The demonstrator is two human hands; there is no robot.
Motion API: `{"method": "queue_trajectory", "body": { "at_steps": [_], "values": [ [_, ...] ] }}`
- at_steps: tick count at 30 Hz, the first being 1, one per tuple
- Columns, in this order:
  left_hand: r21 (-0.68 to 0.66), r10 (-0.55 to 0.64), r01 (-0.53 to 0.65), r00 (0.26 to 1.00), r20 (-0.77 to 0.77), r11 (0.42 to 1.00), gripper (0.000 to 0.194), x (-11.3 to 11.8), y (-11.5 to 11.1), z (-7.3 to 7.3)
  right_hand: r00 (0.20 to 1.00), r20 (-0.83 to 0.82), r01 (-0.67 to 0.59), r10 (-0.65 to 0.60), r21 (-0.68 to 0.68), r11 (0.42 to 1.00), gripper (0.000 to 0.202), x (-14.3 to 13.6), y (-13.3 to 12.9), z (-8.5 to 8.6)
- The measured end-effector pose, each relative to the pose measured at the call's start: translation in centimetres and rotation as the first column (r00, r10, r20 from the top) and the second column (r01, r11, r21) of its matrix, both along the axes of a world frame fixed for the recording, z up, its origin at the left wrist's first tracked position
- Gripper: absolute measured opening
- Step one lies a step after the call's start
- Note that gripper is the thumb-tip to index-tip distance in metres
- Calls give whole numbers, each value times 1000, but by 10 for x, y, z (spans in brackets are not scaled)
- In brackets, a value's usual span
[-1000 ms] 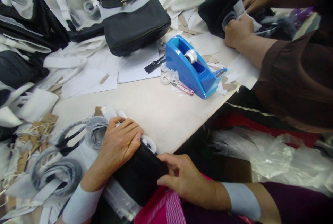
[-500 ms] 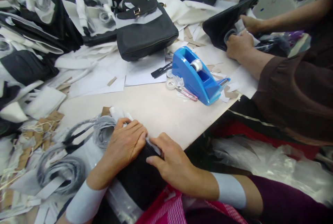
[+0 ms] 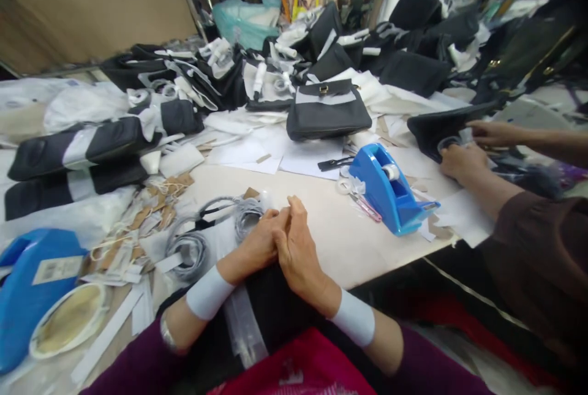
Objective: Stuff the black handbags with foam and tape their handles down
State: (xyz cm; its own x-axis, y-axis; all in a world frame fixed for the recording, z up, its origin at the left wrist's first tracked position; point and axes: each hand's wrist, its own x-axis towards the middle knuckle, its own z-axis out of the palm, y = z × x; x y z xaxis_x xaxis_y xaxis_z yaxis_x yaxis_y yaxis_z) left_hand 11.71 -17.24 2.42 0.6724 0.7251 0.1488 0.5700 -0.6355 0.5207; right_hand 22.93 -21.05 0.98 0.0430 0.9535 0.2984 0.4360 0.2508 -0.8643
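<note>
A black bag [image 3: 275,306] lies in front of me at the table edge, with a clear strip around it and grey wrapped coils of strap [image 3: 188,257] at its left. My left hand [image 3: 264,239] is closed at the bag's upper edge. Against it presses my right hand [image 3: 298,251], its fingers close together and pointing up, at the same edge. The hands cover the part of the bag between them. A second wrapped coil [image 3: 247,218] sits just left of my left hand.
A blue tape dispenser [image 3: 390,190] stands right of my hands, beside pink thread snips [image 3: 367,208]. Another blue dispenser [image 3: 27,297] is at left, near cardboard tags [image 3: 160,205]. Behind lie a buckled black bag [image 3: 328,113] and piled bags. A co-worker's hands [image 3: 468,153] handle a bag at right.
My view has tilted up and swung left, showing more of the room. My right hand has moved from beside my left to press against it, fingers now upright.
</note>
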Motion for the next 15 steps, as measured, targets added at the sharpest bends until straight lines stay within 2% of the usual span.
{"method": "queue_trajectory", "body": {
  "at_steps": [2, 4, 5, 6, 7, 9, 11, 13, 15],
  "values": [
    [-1, 91, -93, 978, 186, 996, 36, -3, 4, 7, 993, 109, -40, 46, -48, 998, 65, -1, -1, -3],
    [116, 177, -229, 922, 344, 967, 35, -13, 5, 22, 964, 249, -59, 90, -130, 990, 68, -2, -1, -2],
    [202, 229, -329, 888, 398, 923, 34, -21, 2, 31, 937, 327, -71, 123, -167, 983, 65, -3, -1, 0],
    [291, 293, -439, 853, 432, 850, 34, -32, -5, 39, 902, 402, -87, 160, -194, 977, 59, -4, 0, 2],
    [365, 370, -550, 809, 457, 751, 34, -44, -15, 47, 865, 464, -101, 190, -210, 973, 51, -5, 0, 3],
    [450, 552, -735, 678, 486, 507, 33, -73, -46, 52, 811, 546, -113, 210, -205, 972, 42, -7, 1, 6],
    [448, 735, -849, 490, 468, 281, 39, -102, -86, 41, 796, 572, -100, 195, -194, 976, 42, -8, 2, 6],
    [335, 871, -924, 313, 379, 186, 50, -124, -125, 18, 800, 572, -80, 181, -196, 977, 46, -8, 2, 5],
    [54, 930, -968, 250, 270, 245, 55, -137, -152, -7, 805, 565, -74, 179, -205, 976, 45, -8, 2, 2]
  ]
}}
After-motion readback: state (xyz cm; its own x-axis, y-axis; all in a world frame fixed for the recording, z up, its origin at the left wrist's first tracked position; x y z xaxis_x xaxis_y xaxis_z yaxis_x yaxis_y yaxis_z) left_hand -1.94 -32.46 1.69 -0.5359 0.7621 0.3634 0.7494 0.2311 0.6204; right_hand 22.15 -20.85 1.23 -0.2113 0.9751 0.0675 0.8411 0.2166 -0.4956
